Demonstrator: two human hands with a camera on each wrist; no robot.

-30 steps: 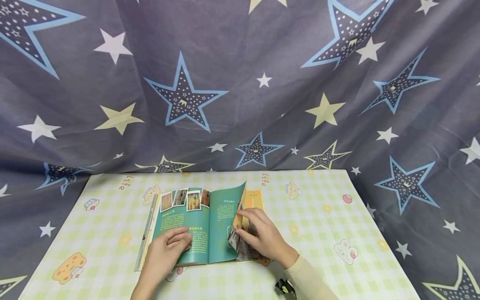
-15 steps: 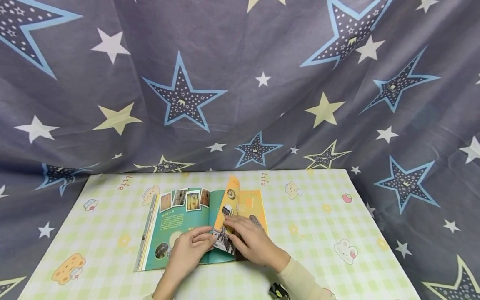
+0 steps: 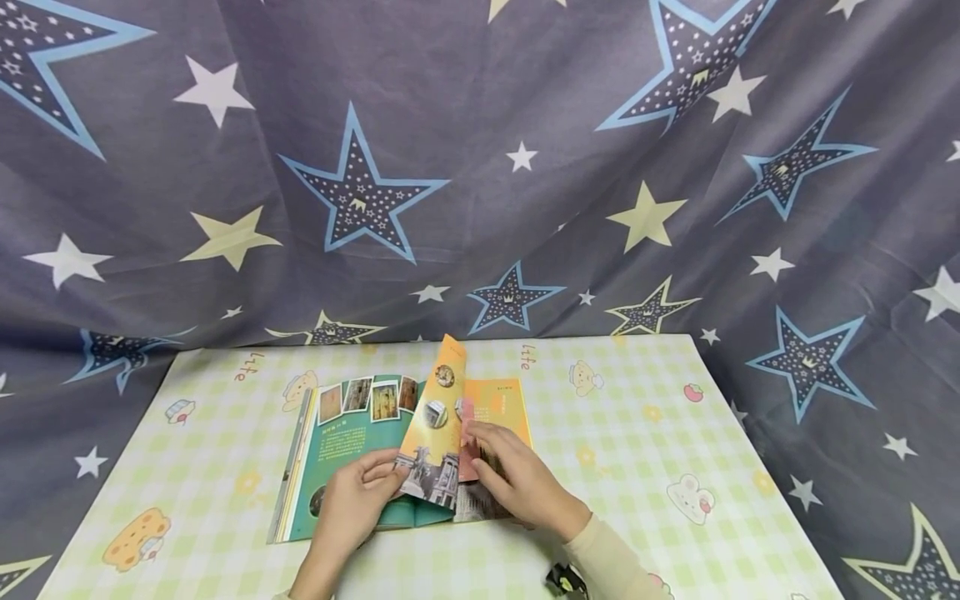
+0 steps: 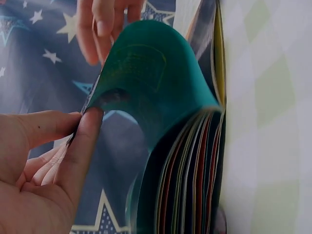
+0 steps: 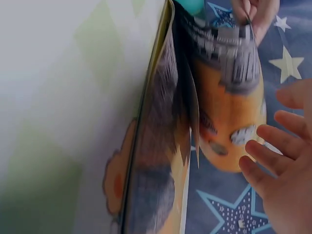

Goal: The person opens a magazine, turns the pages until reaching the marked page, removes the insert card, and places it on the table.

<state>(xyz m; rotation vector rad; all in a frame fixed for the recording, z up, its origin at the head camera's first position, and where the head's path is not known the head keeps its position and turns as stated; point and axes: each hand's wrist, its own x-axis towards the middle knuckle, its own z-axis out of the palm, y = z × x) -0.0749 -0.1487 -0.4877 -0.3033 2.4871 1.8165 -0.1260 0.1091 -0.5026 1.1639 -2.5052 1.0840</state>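
Observation:
An open book [image 3: 337, 450] lies on the table, its left side green with small photos. My left hand [image 3: 352, 500] pinches the lower corner of a lifted page [image 3: 431, 425], orange with a grey building picture on this side. In the left wrist view the page's green back [image 4: 146, 73] arches up from the book, its corner between thumb and finger. Beside the page, over the book's orange right side [image 3: 502, 400], is my right hand [image 3: 525, 483]. The right wrist view shows its fingers [image 5: 278, 151] spread and apart from the page. A pinkish strip [image 3: 467, 458] shows near its fingertips.
The table [image 3: 637, 517] has a green-and-white checked cover with cartoon prints. Behind it hangs a dark star-patterned cloth [image 3: 480, 217], which also runs down both sides. A small black-and-yellow object [image 3: 566, 579] is by the right sleeve [image 3: 618, 558].
The page has swung leftward from the right side and now stands folded over the middle. My left hand has gone from resting on the left page to pinching the corner; my right hand has let go.

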